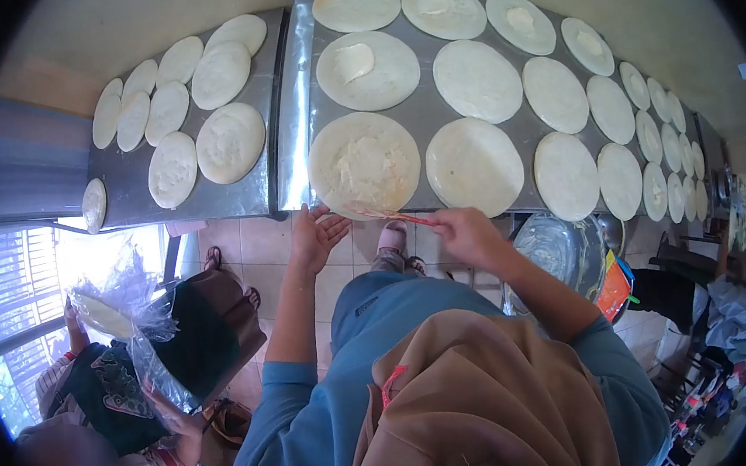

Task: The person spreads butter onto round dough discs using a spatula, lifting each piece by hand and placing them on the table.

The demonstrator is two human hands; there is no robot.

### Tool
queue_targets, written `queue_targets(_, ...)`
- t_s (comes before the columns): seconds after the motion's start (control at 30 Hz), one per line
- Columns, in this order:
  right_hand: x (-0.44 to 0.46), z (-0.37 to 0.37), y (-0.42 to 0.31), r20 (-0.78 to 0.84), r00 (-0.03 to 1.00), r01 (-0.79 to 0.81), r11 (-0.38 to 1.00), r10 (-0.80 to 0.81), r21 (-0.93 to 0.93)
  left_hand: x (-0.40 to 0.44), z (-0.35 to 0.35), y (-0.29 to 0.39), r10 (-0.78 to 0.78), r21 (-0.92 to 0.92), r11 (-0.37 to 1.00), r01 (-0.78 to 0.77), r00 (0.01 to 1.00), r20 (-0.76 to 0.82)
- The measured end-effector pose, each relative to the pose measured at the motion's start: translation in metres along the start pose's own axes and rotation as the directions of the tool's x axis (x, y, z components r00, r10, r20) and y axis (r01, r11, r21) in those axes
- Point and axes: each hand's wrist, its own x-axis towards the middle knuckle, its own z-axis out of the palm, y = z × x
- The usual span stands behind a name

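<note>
My right hand (472, 241) grips a thin red-handled tool (402, 217), whose far end lies over the near edge of a round flat dough (364, 159). That dough has an uneven, creamy smear on its surface. Fingers spread and palm partly turned up, my left hand (319, 240) is at the table's front edge, just below the same dough, and holds nothing. To the right lies another flat round (475, 168) with a thin shiny coating. Behind, one round (367, 70) carries a pale dollop (353, 62) on its left side.
Several more rounds cover the metal table (294, 125) and a second dark table (251, 190) at left. A large metal bowl (554, 254) is below the table edge. At left a person (113, 385) handles clear plastic bags (135, 322); another person (734, 310) is far right.
</note>
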Motion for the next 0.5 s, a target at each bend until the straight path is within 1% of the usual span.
queue_targets(0.07,0.009,-0.013,0.01,-0.202,0.978,-0.007,0.986,0.041,0.165,0.002,-0.001,-0.004,0.014,0.001,1.0,-0.014,1.0,-0.001)
queue_targets(0.1,0.015,-0.014,0.017,-0.215,0.976,-0.007,0.986,0.042,0.164,0.002,-0.001,-0.007,0.021,0.004,1.0,-0.02,1.0,-0.007)
queue_targets(0.17,0.028,-0.01,0.032,-0.28,0.952,-0.148,0.986,0.122,-0.073,0.009,-0.004,-0.01,0.065,0.056,0.996,-0.067,0.997,0.039)
queue_targets(0.2,0.022,-0.001,0.03,-0.294,0.948,-0.149,0.987,0.122,-0.068,0.011,-0.006,-0.012,0.093,0.101,0.99,-0.099,0.993,0.068)
queue_targets(0.23,0.012,0.011,0.023,-0.249,0.957,-0.171,0.983,0.149,-0.069,0.016,-0.004,-0.01,0.107,0.111,0.987,-0.115,0.991,0.077)
queue_targets(0.27,0.002,0.019,0.016,-0.197,0.965,-0.192,0.979,0.175,-0.072,0.017,-0.001,-0.01,0.121,0.091,0.988,-0.122,0.993,0.015)
queue_targets(0.3,-0.005,0.019,0.015,-0.207,0.964,-0.185,0.98,0.167,-0.073,0.019,0.001,-0.011,0.135,0.065,0.989,-0.132,0.99,-0.047)
queue_targets(0.33,-0.013,0.017,0.014,-0.163,0.971,-0.173,0.985,0.173,0.013,0.019,0.005,-0.01,0.145,0.067,0.988,-0.142,0.988,-0.043)
queue_targets(0.37,-0.018,0.013,0.015,-0.119,0.977,-0.163,0.982,0.174,0.098,0.021,0.01,-0.007,0.187,-0.025,0.982,-0.187,0.982,0.004)
queue_targets(0.4,-0.021,0.009,0.016,-0.123,0.978,-0.159,0.983,0.17,0.096,0.023,0.013,-0.006,0.228,-0.121,0.968,-0.221,0.973,0.046)
queue_targets(0.43,-0.023,0.004,0.017,-0.137,0.979,-0.139,0.985,0.152,0.099,0.041,0.005,-0.007,0.235,-0.124,0.966,-0.227,0.971,0.049)
queue_targets(0.47,-0.026,0.001,0.018,-0.147,0.98,-0.121,0.987,0.136,0.102,0.071,-0.017,-0.012,0.225,-0.357,0.932,-0.056,0.863,0.452)
queue_targets(0.5,-0.029,0.0,0.02,-0.145,0.981,-0.118,0.988,0.132,0.1,0.087,-0.03,-0.016,0.287,-0.477,0.857,0.196,0.588,0.757)
